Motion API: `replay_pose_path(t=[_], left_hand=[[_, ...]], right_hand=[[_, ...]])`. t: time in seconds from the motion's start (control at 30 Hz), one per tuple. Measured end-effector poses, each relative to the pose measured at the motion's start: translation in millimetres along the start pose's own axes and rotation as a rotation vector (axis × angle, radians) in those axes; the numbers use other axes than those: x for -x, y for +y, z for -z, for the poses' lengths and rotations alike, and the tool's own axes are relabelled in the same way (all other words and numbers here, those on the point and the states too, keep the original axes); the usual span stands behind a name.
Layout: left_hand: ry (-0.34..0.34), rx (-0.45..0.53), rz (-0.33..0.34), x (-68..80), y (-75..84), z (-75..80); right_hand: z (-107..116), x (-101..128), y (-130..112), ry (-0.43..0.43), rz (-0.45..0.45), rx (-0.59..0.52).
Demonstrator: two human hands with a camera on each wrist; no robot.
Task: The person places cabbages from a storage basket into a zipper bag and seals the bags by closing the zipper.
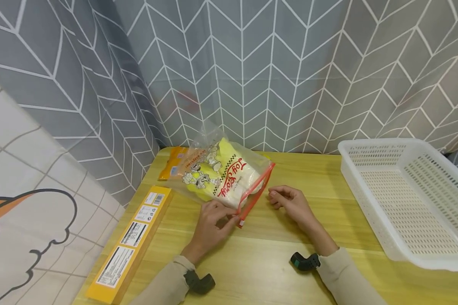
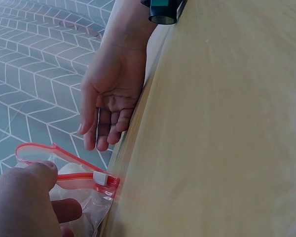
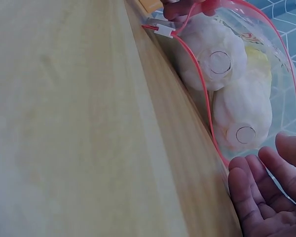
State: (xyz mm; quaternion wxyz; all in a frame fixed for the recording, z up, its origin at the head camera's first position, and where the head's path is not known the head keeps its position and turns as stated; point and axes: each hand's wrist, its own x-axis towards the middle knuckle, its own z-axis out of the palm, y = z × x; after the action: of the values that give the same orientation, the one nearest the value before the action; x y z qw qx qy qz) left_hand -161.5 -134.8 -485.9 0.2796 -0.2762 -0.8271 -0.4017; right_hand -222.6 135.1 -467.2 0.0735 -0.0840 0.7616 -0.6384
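A clear plastic zip bag (image 1: 233,180) printed "Toy Story" lies on the table with its red-edged mouth toward me. My left hand (image 1: 215,224) pinches the near corner of that mouth, close to the white slider (image 2: 100,178). Through the parted opening, the right wrist view shows two rounded white bundles (image 3: 244,116) inside, each with a circular mark on its end; some yellow shows behind them. Just right of the mouth, my right hand (image 1: 290,207) holds nothing, its fingers loosely bent and the palm facing the bag in the right wrist view.
Along the left table edge lies a long yellow box (image 1: 131,239) with white labels. An orange packet (image 1: 171,163) sits behind it, partly covered by the bag. To the right stands a white perforated basket (image 1: 370,212). A grey patterned curtain (image 1: 271,76) hangs behind the table.
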Motion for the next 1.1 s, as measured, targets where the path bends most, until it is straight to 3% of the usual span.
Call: replay_pose_path(t=[0.23, 0.43, 0.73, 0.9, 1.1], left_hand=[[0.001, -0.011, -0.002, 1.1, 0.5, -0.1], [0.043, -0.031, -0.038, -1.9, 3.4, -7.2], [0.103, -0.149, 0.008, -15.9, 22.8, -41.9], [0.151, -0.205, 0.035, -23.5, 34.5, -60.9], [0.146, -0.26, 0.07, -30.1, 45.5, -74.3]], right_hand=[[-1, 0, 3, 0.031, 0.032, -0.041], [-6, 0, 5, 0.158, 0.075, -0.119], [-4, 0, 11, 0.407, 0.18, -0.128], [-2, 0, 12, 0.432, 0.194, -0.131], [-1, 0, 13, 0.445, 0.206, -0.123]])
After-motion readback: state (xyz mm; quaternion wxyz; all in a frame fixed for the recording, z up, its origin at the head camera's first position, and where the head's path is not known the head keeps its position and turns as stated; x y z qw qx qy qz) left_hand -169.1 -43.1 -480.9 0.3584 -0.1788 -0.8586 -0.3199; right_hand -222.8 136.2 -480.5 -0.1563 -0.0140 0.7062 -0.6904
